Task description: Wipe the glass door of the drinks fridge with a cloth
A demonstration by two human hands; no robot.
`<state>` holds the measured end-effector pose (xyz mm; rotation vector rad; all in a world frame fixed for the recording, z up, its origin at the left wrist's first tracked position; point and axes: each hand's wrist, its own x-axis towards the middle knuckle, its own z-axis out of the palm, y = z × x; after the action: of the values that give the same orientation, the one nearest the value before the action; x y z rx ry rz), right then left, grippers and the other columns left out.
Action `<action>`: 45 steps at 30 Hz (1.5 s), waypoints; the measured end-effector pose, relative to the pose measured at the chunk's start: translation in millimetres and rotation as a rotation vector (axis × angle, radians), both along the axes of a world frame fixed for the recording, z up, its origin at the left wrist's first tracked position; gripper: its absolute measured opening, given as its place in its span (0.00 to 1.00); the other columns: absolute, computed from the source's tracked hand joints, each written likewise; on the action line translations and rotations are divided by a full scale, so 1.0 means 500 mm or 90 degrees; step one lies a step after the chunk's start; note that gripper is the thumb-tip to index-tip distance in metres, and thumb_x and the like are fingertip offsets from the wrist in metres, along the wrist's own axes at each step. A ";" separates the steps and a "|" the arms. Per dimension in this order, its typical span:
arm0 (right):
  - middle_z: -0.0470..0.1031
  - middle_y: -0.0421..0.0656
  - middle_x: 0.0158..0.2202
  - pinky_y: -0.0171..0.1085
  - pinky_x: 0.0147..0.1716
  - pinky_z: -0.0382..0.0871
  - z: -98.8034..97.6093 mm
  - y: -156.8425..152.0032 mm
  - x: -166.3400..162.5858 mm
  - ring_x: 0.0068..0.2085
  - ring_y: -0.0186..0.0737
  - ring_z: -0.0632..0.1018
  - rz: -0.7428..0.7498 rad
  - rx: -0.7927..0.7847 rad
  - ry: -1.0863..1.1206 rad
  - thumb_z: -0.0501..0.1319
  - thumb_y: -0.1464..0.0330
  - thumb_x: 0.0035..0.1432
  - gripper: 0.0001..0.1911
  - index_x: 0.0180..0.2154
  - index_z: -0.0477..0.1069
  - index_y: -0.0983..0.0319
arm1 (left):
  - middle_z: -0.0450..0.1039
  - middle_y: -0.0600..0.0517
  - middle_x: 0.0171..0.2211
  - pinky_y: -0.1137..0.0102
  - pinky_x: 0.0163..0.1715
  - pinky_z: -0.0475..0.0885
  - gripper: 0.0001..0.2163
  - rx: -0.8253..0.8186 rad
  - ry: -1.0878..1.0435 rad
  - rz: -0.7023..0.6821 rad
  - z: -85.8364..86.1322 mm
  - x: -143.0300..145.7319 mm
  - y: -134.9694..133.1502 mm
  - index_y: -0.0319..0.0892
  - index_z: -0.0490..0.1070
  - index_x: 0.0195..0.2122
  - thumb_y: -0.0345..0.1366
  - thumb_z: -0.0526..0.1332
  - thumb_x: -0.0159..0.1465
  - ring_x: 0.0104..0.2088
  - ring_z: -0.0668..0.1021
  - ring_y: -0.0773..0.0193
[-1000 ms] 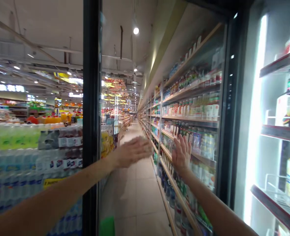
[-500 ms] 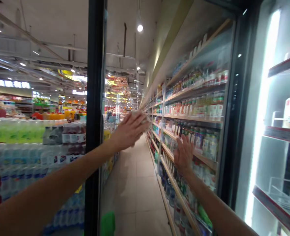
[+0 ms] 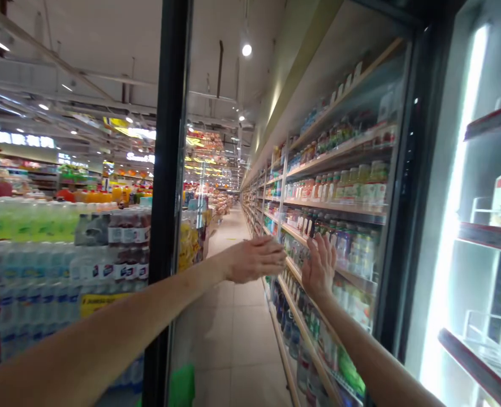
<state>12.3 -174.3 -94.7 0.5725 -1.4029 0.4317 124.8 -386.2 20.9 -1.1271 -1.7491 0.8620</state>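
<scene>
A glass cooler door with a black frame [image 3: 172, 147] stands open in front of me. My left hand [image 3: 254, 260] is stretched out at the glass near the middle of the pane, palm toward it, fingers straight and close together. What lies under its palm is hidden, and its fingertips are slightly blurred. My right hand [image 3: 319, 268] rests upright against or very close to the same pane, farther right. Its fingers are extended and a little apart, and I see nothing in it.
At the right stands the lit cooler, its wire shelves [image 3: 488, 234] holding bottles and cans. Drink shelves [image 3: 335, 203] run along the aisle behind the glass. Stacked packs of bottled water [image 3: 38, 265] are on the left. A green object [image 3: 182, 384] sits low behind the door. The tiled floor [image 3: 216, 339] leads away.
My left hand has moved down and to the right across the glass, closer to my right hand. My right hand stays nearly in place. The view has shifted slightly.
</scene>
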 end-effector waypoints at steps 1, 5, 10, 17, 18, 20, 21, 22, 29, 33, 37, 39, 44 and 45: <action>0.57 0.51 0.62 0.53 0.59 0.49 0.000 0.000 0.000 0.65 0.47 0.53 0.001 -0.001 0.001 0.48 0.70 0.59 0.27 0.60 0.52 0.60 | 0.64 0.54 0.57 0.62 0.62 0.48 0.15 0.052 0.011 0.010 0.001 0.000 0.001 0.48 0.63 0.53 0.36 0.49 0.65 0.60 0.61 0.64; 0.57 0.51 0.62 0.53 0.60 0.49 0.000 0.001 -0.001 0.65 0.46 0.53 0.003 0.000 0.002 0.48 0.70 0.59 0.27 0.60 0.51 0.59 | 0.60 0.49 0.59 0.58 0.62 0.48 0.18 0.301 0.050 0.092 0.006 0.006 -0.004 0.45 0.59 0.57 0.33 0.49 0.65 0.61 0.59 0.63; 0.58 0.51 0.61 0.53 0.60 0.49 -0.001 0.002 -0.003 0.65 0.46 0.53 -0.009 0.006 -0.016 0.48 0.70 0.59 0.27 0.60 0.52 0.59 | 0.63 0.54 0.57 0.63 0.62 0.47 0.15 -0.004 -0.077 0.015 -0.028 0.008 -0.020 0.50 0.64 0.53 0.35 0.51 0.64 0.60 0.60 0.65; 0.58 0.51 0.61 0.53 0.59 0.49 0.000 0.000 -0.003 0.65 0.46 0.53 -0.013 -0.003 -0.007 0.48 0.69 0.59 0.27 0.60 0.52 0.59 | 0.62 0.52 0.58 0.59 0.62 0.45 0.16 0.056 0.004 0.034 -0.028 0.018 -0.041 0.48 0.63 0.54 0.37 0.52 0.64 0.61 0.58 0.61; 0.58 0.51 0.61 0.53 0.59 0.49 0.000 0.000 -0.003 0.65 0.46 0.53 -0.014 -0.001 -0.007 0.48 0.69 0.59 0.27 0.60 0.52 0.59 | 0.63 0.53 0.58 0.62 0.63 0.45 0.16 -0.007 -0.028 0.020 -0.033 0.018 -0.043 0.49 0.63 0.53 0.37 0.52 0.64 0.61 0.59 0.63; 0.58 0.51 0.61 0.52 0.59 0.49 0.001 -0.001 -0.002 0.65 0.46 0.53 -0.010 -0.002 -0.001 0.48 0.70 0.59 0.27 0.60 0.52 0.60 | 0.61 0.54 0.59 0.62 0.63 0.45 0.17 0.050 -0.009 0.047 -0.042 0.018 -0.046 0.49 0.61 0.55 0.37 0.51 0.64 0.61 0.58 0.64; 0.58 0.51 0.61 0.52 0.59 0.49 0.001 -0.001 -0.002 0.65 0.46 0.53 -0.009 -0.004 0.001 0.48 0.70 0.59 0.27 0.60 0.52 0.60 | 0.59 0.52 0.60 0.60 0.62 0.45 0.19 0.138 0.030 0.081 -0.046 0.019 -0.048 0.48 0.59 0.57 0.37 0.51 0.64 0.62 0.56 0.62; 0.58 0.51 0.61 0.52 0.59 0.49 0.001 -0.002 -0.002 0.65 0.46 0.53 -0.008 -0.006 0.001 0.48 0.70 0.59 0.27 0.60 0.52 0.60 | 0.57 0.50 0.61 0.57 0.62 0.45 0.20 0.213 0.066 0.110 -0.050 0.019 -0.048 0.47 0.58 0.58 0.37 0.52 0.64 0.63 0.54 0.59; 0.57 0.50 0.62 0.53 0.59 0.49 -0.001 -0.001 -0.005 0.64 0.47 0.54 -0.014 -0.001 -0.023 0.48 0.69 0.59 0.27 0.61 0.52 0.59 | 0.61 0.55 0.59 0.62 0.63 0.45 0.18 0.044 -0.018 0.063 -0.037 0.021 -0.049 0.51 0.61 0.55 0.35 0.52 0.64 0.62 0.58 0.64; 0.56 0.49 0.62 0.53 0.59 0.49 -0.001 0.000 -0.007 0.65 0.46 0.53 -0.004 -0.003 -0.017 0.48 0.69 0.58 0.28 0.61 0.51 0.58 | 0.55 0.49 0.62 0.54 0.62 0.45 0.21 0.288 0.102 0.147 -0.027 0.026 -0.056 0.47 0.56 0.59 0.35 0.52 0.64 0.64 0.52 0.57; 0.55 0.49 0.63 0.53 0.60 0.48 0.000 -0.002 -0.007 0.65 0.46 0.52 0.002 0.000 -0.015 0.48 0.70 0.58 0.29 0.61 0.50 0.58 | 0.61 0.56 0.59 0.62 0.63 0.46 0.16 -0.029 -0.067 0.013 -0.094 0.025 -0.059 0.50 0.63 0.53 0.37 0.51 0.65 0.62 0.57 0.64; 0.55 0.49 0.63 0.53 0.60 0.47 0.000 -0.003 -0.008 0.65 0.46 0.52 0.004 0.003 -0.011 0.48 0.70 0.58 0.29 0.62 0.50 0.58 | 0.62 0.57 0.58 0.64 0.62 0.47 0.15 -0.066 -0.099 0.002 -0.100 0.024 -0.061 0.50 0.64 0.52 0.37 0.50 0.65 0.61 0.58 0.66; 0.56 0.49 0.62 0.53 0.60 0.48 -0.001 -0.003 -0.007 0.65 0.46 0.52 -0.009 -0.005 -0.017 0.49 0.70 0.59 0.29 0.61 0.50 0.58 | 0.57 0.51 0.61 0.55 0.62 0.44 0.20 0.183 -0.010 0.123 -0.074 0.027 -0.061 0.49 0.58 0.58 0.35 0.52 0.64 0.64 0.53 0.59; 0.56 0.49 0.62 0.53 0.60 0.48 -0.001 -0.003 -0.006 0.65 0.46 0.53 -0.011 -0.003 -0.015 0.49 0.70 0.59 0.28 0.61 0.50 0.58 | 0.58 0.52 0.61 0.57 0.62 0.44 0.18 0.125 -0.057 0.102 -0.080 0.026 -0.060 0.50 0.60 0.57 0.35 0.51 0.65 0.63 0.54 0.61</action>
<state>9.1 -175.8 -95.0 0.5525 -1.4280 0.4302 137.7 -416.4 -19.0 -0.9187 -1.9730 0.7253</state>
